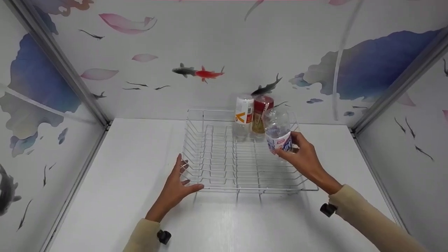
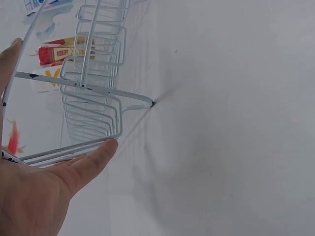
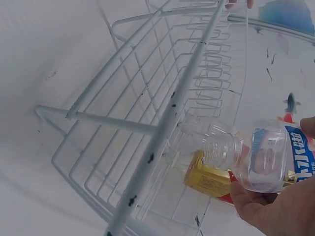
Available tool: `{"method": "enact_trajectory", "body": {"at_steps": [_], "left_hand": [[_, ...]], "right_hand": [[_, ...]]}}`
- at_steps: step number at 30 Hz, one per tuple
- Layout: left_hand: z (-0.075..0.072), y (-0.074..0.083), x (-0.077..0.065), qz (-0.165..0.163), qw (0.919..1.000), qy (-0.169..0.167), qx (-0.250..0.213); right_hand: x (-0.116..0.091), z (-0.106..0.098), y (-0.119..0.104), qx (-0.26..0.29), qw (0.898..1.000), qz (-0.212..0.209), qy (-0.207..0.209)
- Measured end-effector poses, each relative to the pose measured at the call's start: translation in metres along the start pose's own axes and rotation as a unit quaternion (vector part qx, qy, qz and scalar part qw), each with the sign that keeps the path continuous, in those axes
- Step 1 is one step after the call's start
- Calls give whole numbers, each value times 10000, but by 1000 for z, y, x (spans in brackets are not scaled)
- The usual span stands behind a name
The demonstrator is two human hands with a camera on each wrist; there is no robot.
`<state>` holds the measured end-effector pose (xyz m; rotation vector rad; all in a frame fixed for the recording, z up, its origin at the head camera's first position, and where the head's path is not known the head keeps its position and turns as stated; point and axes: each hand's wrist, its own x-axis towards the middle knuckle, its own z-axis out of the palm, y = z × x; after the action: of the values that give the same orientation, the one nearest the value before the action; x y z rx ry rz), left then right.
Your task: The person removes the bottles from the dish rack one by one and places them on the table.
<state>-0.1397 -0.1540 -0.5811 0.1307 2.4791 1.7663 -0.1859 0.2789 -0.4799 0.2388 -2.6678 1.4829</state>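
My right hand [image 1: 303, 155] grips a clear plastic bottle [image 1: 278, 122] around its blue, white and red label. The bottle is tilted neck-down over the right side of a white wire rack [image 1: 259, 190]; its bare threaded neck shows in the right wrist view. At the rack's front left corner, my left hand [image 1: 179, 185] rests with spread fingers, the thumb along the front rim and the other fingers at the left side. Inside the rack's back right part, an upside-down clear bottle with a white and orange label [image 1: 244, 111] stands beside a red-and-gold bottle [image 1: 263, 105].
The rack stands on a white table [image 1: 140, 140]. A back wall [image 1: 210, 42] printed with fish and petals rises close behind it. Side panels meet the table at grey metal edges [image 1: 78, 180]. Bent wire dividers [image 1: 218, 164] run along the rack's left half.
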Motion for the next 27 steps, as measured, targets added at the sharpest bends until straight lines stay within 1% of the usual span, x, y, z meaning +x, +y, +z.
{"method": "enact_trajectory", "body": {"at_steps": [7, 13, 20, 23, 27], "left_hand": [[0, 3, 1, -49, 10000, -50, 22], [-1, 2, 0, -87, 9999, -92, -11], [-2, 3, 0, -73, 9994, -107, 313], [-2, 5, -1, 49, 9992, -138, 365], [-3, 7, -2, 430, 9979, -175, 451]], "right_hand": [[-9, 2, -4, -178, 9997, -49, -128], [-14, 4, -8, -197, 9994, -62, -269], [-19, 3, -10, -140, 9989, -224, -385], [-21, 2, -11, -205, 9986, -272, -411], [-24, 1, -12, -286, 9982, -286, -443]]}}
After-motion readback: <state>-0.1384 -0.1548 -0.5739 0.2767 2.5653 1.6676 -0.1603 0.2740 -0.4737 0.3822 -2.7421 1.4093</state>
